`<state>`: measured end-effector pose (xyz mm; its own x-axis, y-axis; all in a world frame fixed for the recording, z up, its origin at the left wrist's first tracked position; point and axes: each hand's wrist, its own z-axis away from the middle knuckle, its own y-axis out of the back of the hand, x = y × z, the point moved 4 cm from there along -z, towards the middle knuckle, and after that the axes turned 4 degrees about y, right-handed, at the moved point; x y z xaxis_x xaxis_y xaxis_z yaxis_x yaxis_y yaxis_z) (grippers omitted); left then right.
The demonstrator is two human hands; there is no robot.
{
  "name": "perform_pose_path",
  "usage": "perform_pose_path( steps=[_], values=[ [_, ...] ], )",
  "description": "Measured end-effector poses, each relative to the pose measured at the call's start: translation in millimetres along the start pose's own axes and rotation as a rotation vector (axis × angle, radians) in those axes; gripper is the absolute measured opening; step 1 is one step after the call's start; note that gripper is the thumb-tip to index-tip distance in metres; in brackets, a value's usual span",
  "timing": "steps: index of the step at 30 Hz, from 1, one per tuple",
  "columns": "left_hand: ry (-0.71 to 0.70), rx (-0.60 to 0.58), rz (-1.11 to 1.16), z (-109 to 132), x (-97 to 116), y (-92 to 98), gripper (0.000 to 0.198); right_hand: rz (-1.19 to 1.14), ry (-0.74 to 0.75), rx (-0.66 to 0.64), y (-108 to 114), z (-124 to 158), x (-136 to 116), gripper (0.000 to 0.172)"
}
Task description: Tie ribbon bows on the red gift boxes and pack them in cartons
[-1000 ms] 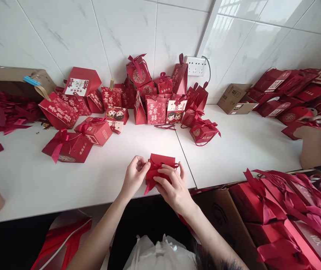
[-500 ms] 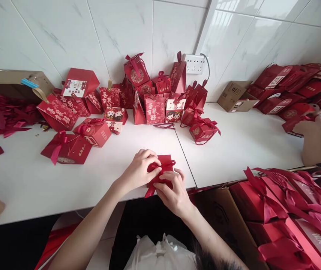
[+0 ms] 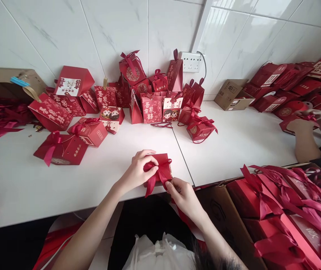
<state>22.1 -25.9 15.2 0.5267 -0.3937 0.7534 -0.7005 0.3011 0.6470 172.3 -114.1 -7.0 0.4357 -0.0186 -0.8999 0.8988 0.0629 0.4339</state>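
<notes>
Far left: brown cardboard box (image 3: 8, 77) against the wall, with a loose heap of dark red ribbons (image 3: 0, 116) beside it.
Left of centre: flat red paper box with a bow (image 3: 62, 150) lying on the white table (image 3: 22, 187), well apart from the hands.
Back centre: cluster of red printed gift boxes (image 3: 152, 107) along the wall, under a white wall socket (image 3: 191, 62).
Left hand (image 3: 138, 170): curled over the small red paper gift box (image 3: 164, 167), fingertips nipping its dark red satin ribbon (image 3: 152, 182) at the knot.
Box position: near table edge, centre.
Right hand (image 3: 184, 195): narrow pinch on the ribbon tail at the box's near right corner.
Right: small brown carton (image 3: 232, 93) by the wall. Open cardboard carton (image 3: 222, 210) of ribboned red boxes, close by the right forearm.
Far right: another person's hand (image 3: 316, 115) on a red box.
</notes>
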Motion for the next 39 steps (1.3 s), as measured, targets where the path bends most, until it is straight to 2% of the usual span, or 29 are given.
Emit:
perform_pose_path(
  steps=[7,12,15,22,30,39],
  values=[
    [0.095,-0.015,0.164,0,-6,-3.2,0.009,-0.036,-0.099,0.008,0,0,5,0.050],
    [0.104,-0.005,0.184,0,-5,-3.2,0.010,-0.352,-0.125,-0.030,-10,-2,10,0.046],
    [0.103,-0.009,0.181,-1,-6,-3.4,0.010,-0.436,-0.093,0.011,-14,-2,13,0.040],
    [0.137,-0.006,0.182,-2,-7,-5.9,0.010,-0.373,-0.027,0.047,-14,0,18,0.032],
    [0.140,0.002,0.163,-2,-7,-5.4,0.011,-0.458,-0.001,0.050,-13,1,20,0.030],
    [0.139,0.007,0.167,-2,-8,-6.1,0.011,-0.383,0.018,-0.038,-8,-1,26,0.025]
  ],
)
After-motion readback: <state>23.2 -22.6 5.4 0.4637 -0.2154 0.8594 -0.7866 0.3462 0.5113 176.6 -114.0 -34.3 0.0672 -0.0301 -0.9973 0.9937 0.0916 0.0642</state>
